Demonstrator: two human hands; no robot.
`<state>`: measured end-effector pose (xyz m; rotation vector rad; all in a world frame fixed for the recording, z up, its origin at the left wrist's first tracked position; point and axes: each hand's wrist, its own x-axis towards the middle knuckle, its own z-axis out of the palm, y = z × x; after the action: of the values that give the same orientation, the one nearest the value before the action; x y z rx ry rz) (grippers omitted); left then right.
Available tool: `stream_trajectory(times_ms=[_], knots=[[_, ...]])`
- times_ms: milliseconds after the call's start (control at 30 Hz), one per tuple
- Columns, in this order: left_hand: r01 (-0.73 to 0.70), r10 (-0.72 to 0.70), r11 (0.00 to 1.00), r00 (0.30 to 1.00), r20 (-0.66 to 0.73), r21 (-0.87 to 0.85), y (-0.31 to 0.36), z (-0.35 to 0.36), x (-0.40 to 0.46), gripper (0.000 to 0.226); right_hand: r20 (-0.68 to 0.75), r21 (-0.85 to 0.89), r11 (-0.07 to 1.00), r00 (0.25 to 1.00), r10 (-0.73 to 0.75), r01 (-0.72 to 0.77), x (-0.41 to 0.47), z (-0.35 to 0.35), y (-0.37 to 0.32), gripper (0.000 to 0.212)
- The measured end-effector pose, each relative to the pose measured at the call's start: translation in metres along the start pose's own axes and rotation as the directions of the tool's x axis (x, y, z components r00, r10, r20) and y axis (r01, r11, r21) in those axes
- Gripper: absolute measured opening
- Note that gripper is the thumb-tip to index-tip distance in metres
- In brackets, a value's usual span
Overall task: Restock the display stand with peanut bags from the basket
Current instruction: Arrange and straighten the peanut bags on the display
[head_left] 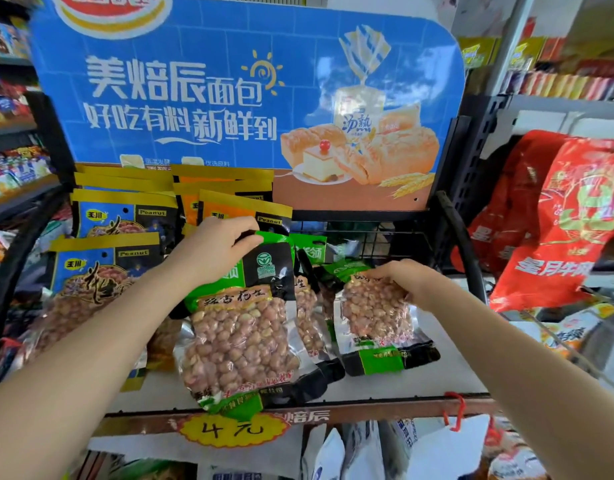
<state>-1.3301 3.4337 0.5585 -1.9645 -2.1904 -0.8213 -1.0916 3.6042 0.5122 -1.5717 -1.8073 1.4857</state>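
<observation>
While gripping peanut bags: left hand front bag, right hand rear bag.

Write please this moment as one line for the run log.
left hand: grips top of green peanut bag | right hand: holds second green bag | shelf: both bags on it
</observation>
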Motion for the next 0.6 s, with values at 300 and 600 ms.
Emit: stream_trajectory(times_ms=[300, 600], knots=[[0.004, -0.010, 0.973, 1.000, 0.024, 0.230, -0.011, 0.006, -0.003, 0.021, 0.000, 0.311, 0.948, 0.998, -0.068, 0.065, 0.009, 0.002, -0.033, 0.013], [-0.059, 0.048, 0.855, 0.998, 0.035, 0.515, -0.014, 0.016, -0.001, 0.025, 0.107, 0.213, 0.977, 0.994, 0.000, -0.023, 0.009, 0.010, -0.049, 0.018]])
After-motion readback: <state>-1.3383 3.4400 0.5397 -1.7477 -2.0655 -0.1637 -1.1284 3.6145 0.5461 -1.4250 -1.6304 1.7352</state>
